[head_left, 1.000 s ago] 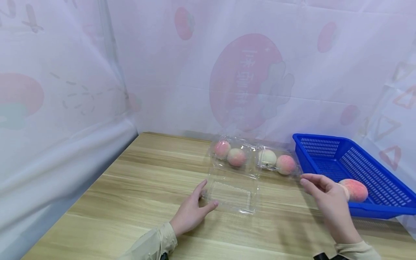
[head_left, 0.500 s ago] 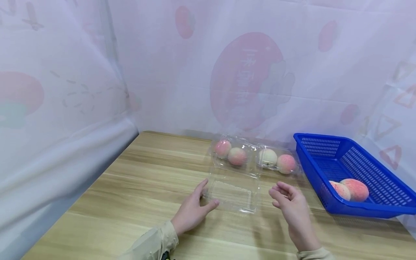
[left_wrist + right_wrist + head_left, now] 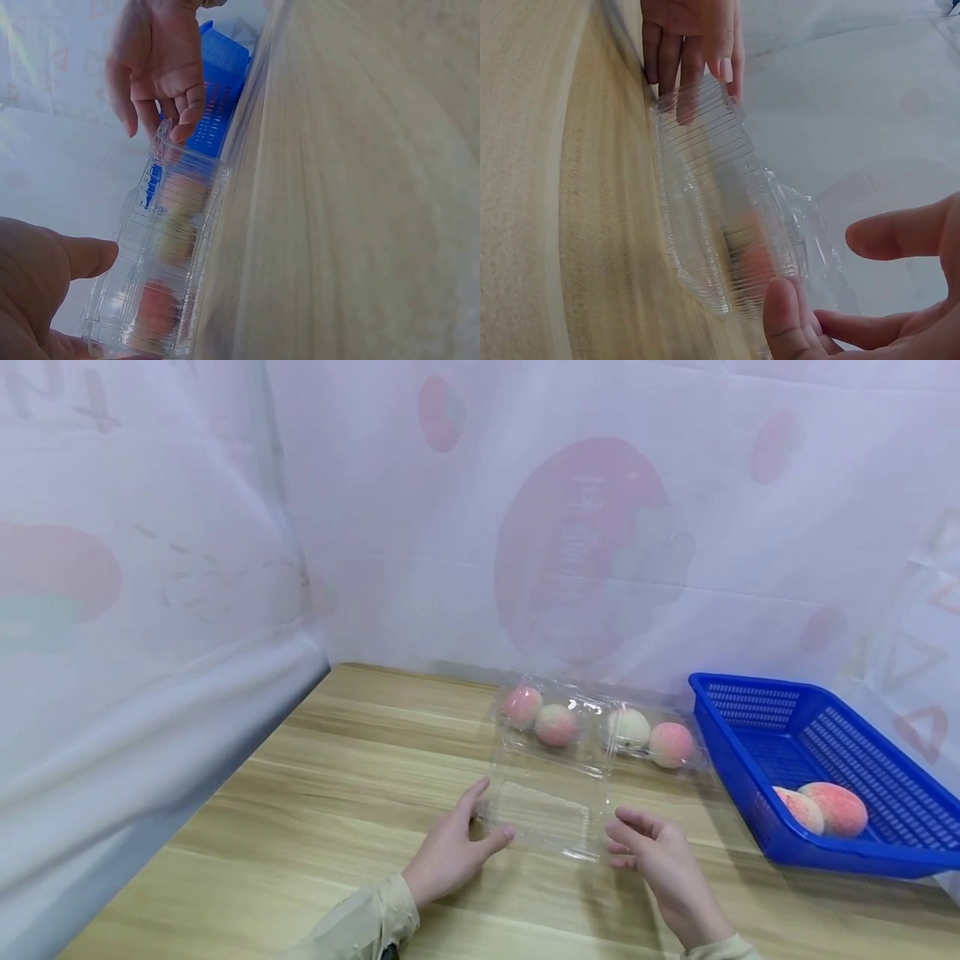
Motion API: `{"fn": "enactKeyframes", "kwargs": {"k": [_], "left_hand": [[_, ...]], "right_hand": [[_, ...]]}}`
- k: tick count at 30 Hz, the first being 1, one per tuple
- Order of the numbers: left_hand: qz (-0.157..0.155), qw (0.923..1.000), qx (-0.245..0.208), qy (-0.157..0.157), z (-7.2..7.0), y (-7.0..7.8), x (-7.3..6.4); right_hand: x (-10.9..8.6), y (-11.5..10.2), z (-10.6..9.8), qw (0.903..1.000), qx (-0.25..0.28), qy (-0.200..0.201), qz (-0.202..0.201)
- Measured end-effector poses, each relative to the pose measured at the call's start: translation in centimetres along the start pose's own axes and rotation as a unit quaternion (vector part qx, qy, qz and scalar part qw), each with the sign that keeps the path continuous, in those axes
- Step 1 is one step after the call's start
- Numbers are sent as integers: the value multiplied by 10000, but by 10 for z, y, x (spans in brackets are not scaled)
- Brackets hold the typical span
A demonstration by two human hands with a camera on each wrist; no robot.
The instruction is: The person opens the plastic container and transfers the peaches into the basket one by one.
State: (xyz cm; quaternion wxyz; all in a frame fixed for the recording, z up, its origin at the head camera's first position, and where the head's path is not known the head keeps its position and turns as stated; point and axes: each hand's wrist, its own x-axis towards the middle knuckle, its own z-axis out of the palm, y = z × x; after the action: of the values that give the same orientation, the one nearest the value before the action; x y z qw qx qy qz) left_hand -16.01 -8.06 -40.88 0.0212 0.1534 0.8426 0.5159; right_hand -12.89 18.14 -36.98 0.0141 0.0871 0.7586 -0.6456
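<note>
A clear plastic clamshell box [image 3: 546, 814] lies opened out on the table, its front half holding nothing. Two pink-and-cream peaches [image 3: 557, 725] show through its rear half. At the left side of the front half is my left hand [image 3: 448, 857], thumb and fingers spread along the plastic. My right hand [image 3: 663, 867] is at the opposite side, fingers loosely bent, fingertips right by the edge. In the right wrist view the box's ribbed wall [image 3: 705, 135] runs between both hands. Through the plastic in the left wrist view, several peaches [image 3: 159, 307] appear blurred.
To the right of the rear half, a second clear box holds two more peaches [image 3: 672, 744]. A blue plastic basket [image 3: 885, 860] stands at the right, with two peaches [image 3: 834, 808] in its near left corner. A printed white curtain [image 3: 405, 610] hangs behind the wooden table [image 3: 300, 827].
My right hand has moved left from beside the blue basket to the right side of the clamshell box. My left hand has stayed at the box's left side.
</note>
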Motion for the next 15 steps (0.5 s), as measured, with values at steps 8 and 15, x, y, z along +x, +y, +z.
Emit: {"fn": "enactKeyframes", "kwargs": {"k": [8, 15], "left_hand": [[2, 10000, -67, 68, 1, 0, 0], [-20, 9966, -599, 565, -2, 0, 4]], "right_hand": [[2, 7, 4, 9997, 187, 37, -126], [3, 6, 4, 9998, 158, 47, -61]]}}
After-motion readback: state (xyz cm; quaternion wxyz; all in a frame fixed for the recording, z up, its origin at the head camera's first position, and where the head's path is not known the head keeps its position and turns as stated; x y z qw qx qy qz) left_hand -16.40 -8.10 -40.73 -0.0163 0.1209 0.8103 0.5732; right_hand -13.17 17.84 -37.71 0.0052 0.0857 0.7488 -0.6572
